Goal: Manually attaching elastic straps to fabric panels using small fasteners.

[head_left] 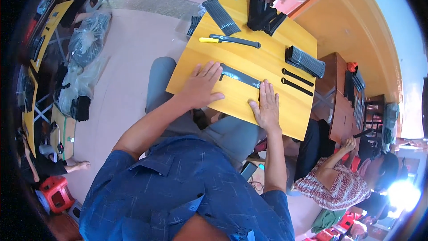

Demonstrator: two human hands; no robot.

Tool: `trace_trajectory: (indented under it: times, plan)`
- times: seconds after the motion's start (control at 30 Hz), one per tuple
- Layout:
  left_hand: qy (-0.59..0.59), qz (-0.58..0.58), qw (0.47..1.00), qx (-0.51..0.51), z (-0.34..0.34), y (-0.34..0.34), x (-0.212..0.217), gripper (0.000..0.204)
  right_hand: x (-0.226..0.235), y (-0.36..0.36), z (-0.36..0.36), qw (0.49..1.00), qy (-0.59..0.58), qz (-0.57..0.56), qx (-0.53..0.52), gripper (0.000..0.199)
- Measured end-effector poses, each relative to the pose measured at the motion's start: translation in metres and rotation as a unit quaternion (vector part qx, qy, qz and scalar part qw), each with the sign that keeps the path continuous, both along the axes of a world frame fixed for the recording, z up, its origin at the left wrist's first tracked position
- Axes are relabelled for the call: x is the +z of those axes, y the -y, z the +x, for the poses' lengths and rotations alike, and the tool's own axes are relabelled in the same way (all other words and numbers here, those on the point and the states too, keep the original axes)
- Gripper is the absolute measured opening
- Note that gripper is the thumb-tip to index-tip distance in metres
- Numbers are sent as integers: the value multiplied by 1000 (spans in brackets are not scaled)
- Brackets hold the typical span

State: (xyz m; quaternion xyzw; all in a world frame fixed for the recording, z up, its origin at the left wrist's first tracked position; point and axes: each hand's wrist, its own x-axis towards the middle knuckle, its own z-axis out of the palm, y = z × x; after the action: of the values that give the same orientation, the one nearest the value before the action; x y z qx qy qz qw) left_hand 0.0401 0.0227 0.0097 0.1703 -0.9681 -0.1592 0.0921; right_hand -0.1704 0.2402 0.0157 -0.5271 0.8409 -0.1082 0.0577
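My left hand (201,85) lies flat on the yellow wooden board (249,58), fingers spread, its fingertips touching the near end of a long black strip (240,76). My right hand (266,106) rests flat on the board just below the strip's other end, fingers straight and together. Neither hand holds anything. Two thin black strips (297,81) lie side by side to the right of my right hand. A yellow-handled tool (229,40) lies across the board's middle, beyond the strip.
Bundles of black strips sit at the board's far left (221,16), far middle (264,16) and right edge (306,61). A person in a patterned top (339,183) sits at lower right by a dark table (341,102). Plastic bags (87,40) and a red stool (55,193) stand at left.
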Motion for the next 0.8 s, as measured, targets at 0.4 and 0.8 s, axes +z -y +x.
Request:
trace_trajectory:
  times: [0.4,0.8]
  plan:
    - [-66,6,998,-7,6,-5,6,87,13,-17,-44,989,-68,-93,-90,73]
    - [-147,88,979,-107,29,-50,24,75,29,-53,-8,994,-43,-66,-74,61]
